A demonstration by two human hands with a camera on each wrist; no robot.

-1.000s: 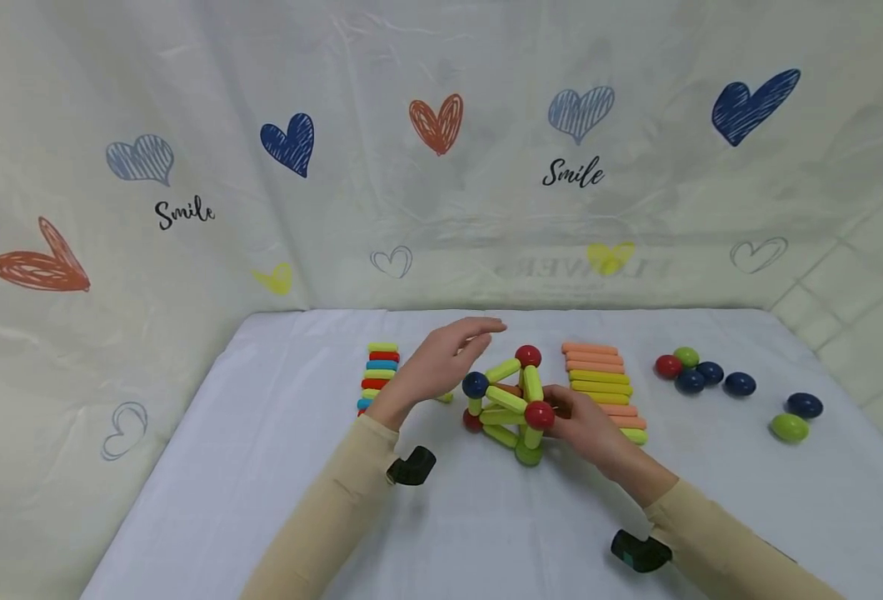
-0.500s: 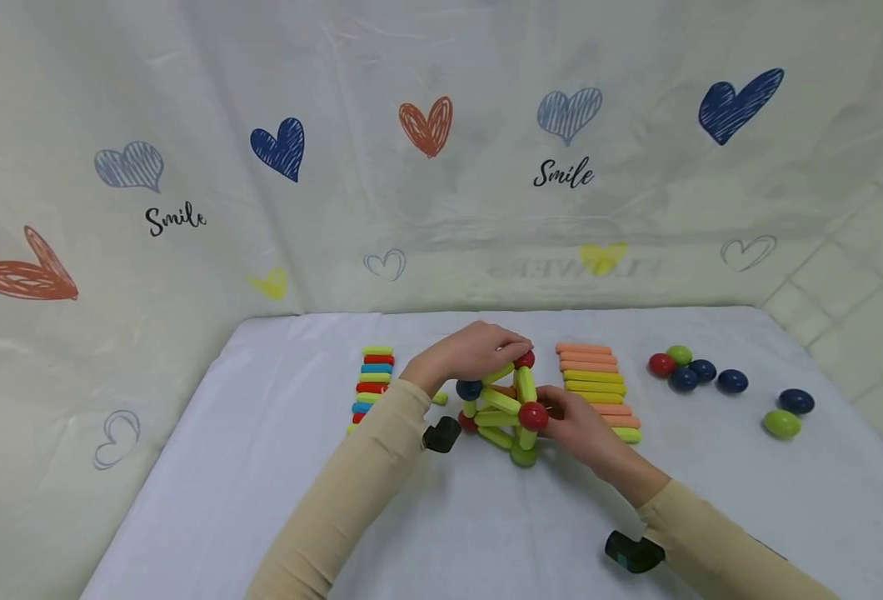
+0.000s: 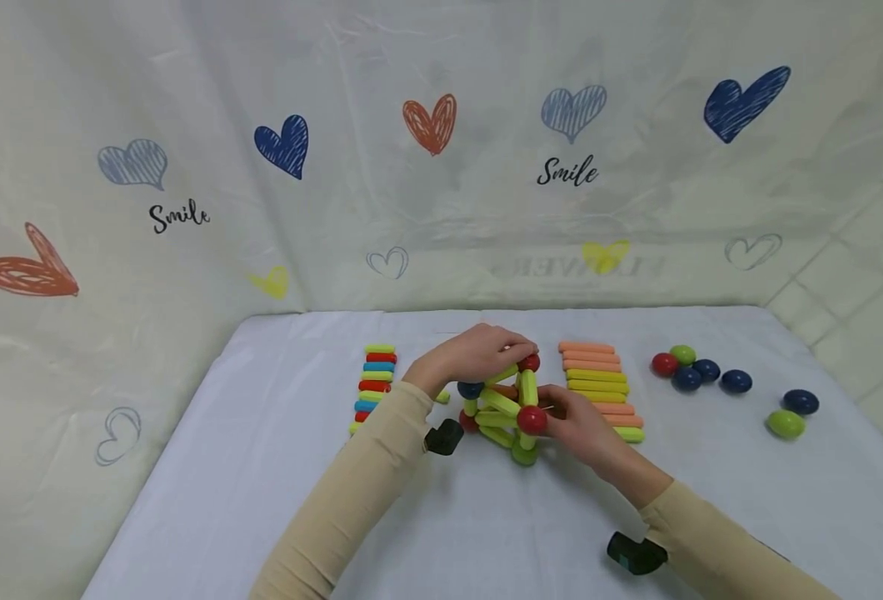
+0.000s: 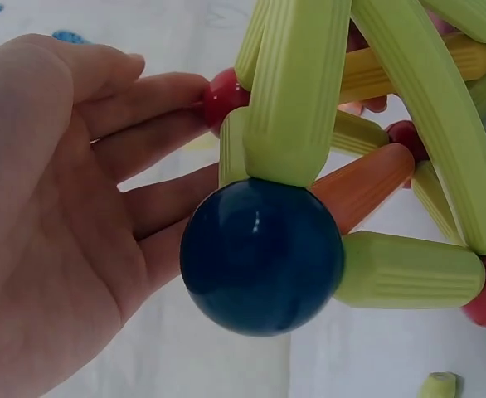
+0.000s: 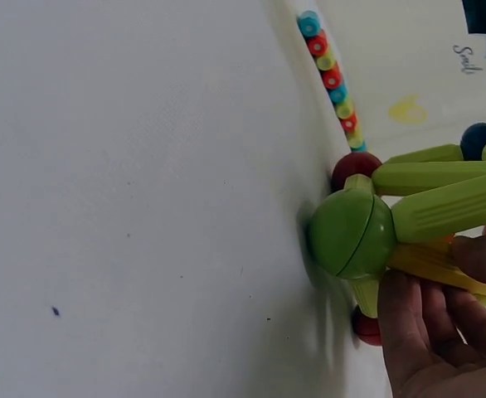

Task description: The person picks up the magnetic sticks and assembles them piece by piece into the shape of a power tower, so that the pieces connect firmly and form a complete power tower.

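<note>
A frame of magnetic sticks and balls, mostly light green sticks [image 3: 497,402], stands on the white table in the head view. My left hand [image 3: 471,354] reaches over its far side, and the extended fingers touch a red ball [image 4: 225,101] at the top. Close to the palm sits a dark blue ball [image 4: 262,257], apart from the thumb. On the right side, my right hand [image 3: 587,429] pinches a yellow stick [image 5: 430,264] of the frame between thumb and fingers. A green ball [image 5: 351,234] forms the near lower corner. An orange stick [image 4: 366,184] runs inside.
Left of the frame lies a row of short coloured sticks [image 3: 376,375], partly behind the left arm, plus a loose green stick [image 3: 442,397]. Longer orange, yellow and green sticks [image 3: 597,386] lie at right. Several loose balls [image 3: 686,379] are farther right. A printed curtain [image 3: 486,233] hangs behind.
My left hand has moved right from above the blue ball, and its fingers have come down onto the red ball at the top. The right hand keeps its hold; the view shifts slightly.
</note>
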